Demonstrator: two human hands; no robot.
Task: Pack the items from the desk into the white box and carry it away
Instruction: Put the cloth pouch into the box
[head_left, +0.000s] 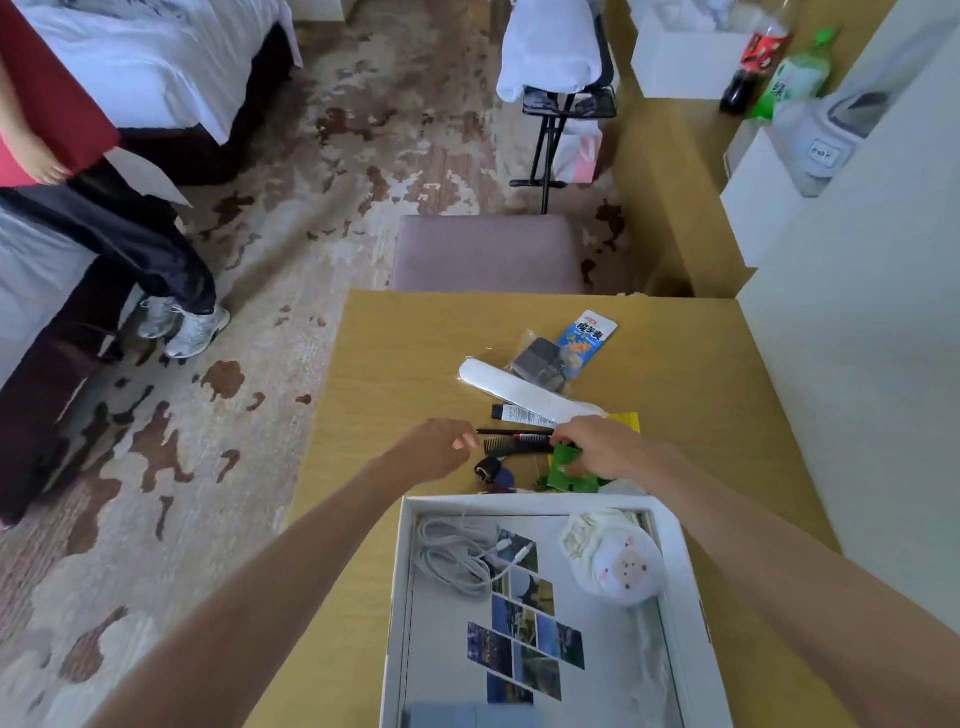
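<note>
- White box (524, 501) sat open on the desk (405, 364), at its near end. Already inside: a coiled cable (452, 556), photo prints (530, 639) and a round pig-faced item (626, 569).
- The remaining items lay just beyond the box's far rim: green packet (566, 465), comb (511, 445), pen (511, 431), tube (519, 414), white flat case (498, 387). Further beyond lay a blue snack packet (584, 338).
- Left hand (441, 449) hovered beyond the box's far left corner. Its grip was loosely curled and held nothing.
- Right hand (597, 452) lay over the green packet, fingers reaching toward the comb's end. Cannot tell whether its grip had closed on anything.
- Handling, judged: all loose items looked light.
  - Comb, pen and case looked stiff and thin. Pinch each across its narrow width near the middle.
  - The packets looked crinkly and slick. Take them by an edge, or sweep them flat.
  - The tube was probably soft. Avoid squeezing it.
- Box, judged: thin card walls that could flex. Carry it with both hands under opposite sides, since the contents lay loose and could slide.
- Room:
  - The desk left of the box was bare up to the desk edge.
  - To the right of the box a narrow strip of desk ran along a wall (857, 364).
  - A padded stool (488, 254) stood well beyond the box, at the far desk edge.
</note>
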